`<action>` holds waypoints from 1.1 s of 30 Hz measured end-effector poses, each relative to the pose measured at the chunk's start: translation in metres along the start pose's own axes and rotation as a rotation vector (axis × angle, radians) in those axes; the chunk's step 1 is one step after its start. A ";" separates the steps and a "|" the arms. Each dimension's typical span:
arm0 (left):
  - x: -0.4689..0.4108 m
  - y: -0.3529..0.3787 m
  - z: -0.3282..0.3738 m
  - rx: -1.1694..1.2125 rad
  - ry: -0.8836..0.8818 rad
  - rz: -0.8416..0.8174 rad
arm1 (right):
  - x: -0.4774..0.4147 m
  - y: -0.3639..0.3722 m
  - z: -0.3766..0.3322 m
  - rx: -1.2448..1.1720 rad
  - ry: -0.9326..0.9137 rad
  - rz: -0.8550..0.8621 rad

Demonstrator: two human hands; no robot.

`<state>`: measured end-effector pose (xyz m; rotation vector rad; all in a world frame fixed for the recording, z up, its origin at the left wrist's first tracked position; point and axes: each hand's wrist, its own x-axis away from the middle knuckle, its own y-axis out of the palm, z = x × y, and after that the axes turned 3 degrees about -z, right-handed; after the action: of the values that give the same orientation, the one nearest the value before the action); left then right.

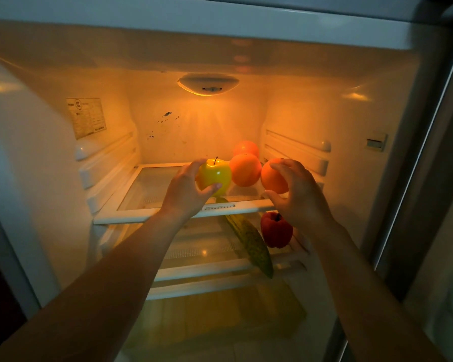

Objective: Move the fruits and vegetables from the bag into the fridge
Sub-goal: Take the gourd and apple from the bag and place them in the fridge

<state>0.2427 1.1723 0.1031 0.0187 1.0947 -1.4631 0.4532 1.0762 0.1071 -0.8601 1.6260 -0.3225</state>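
Observation:
Both my arms reach into the open, lit fridge. My left hand [185, 190] grips a yellow-green apple [215, 175] over the upper glass shelf [147, 184]. My right hand [297, 193] is wrapped around an orange [271, 177] at the shelf's right end. Two more oranges sit on that shelf, one [245, 169] between my hands and one [246, 148] behind it. On the shelf below lie a long green cucumber [251, 242] and a red apple [276, 229]. The bag is out of view.
The left half of the upper shelf is bare glass. A lamp [208, 83] glows on the back wall. Ribbed shelf rails line both side walls. A drawer [220, 317] sits at the bottom. The door frame [429, 152] runs down the right.

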 end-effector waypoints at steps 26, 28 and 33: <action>0.223 -0.074 0.004 0.062 0.247 -0.373 | 0.188 -0.036 -0.136 -0.017 0.154 -0.227; 0.256 -0.074 0.003 0.044 0.232 -0.455 | 0.225 -0.044 -0.151 0.003 0.228 -0.273; 0.324 -0.059 0.001 -0.044 0.322 -0.648 | 0.312 -0.065 -0.184 0.012 0.444 -0.369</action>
<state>0.1149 0.9116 -0.0522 -0.1486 1.4787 -2.0613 0.2987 0.7730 -0.0328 -1.1370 1.8600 -0.8283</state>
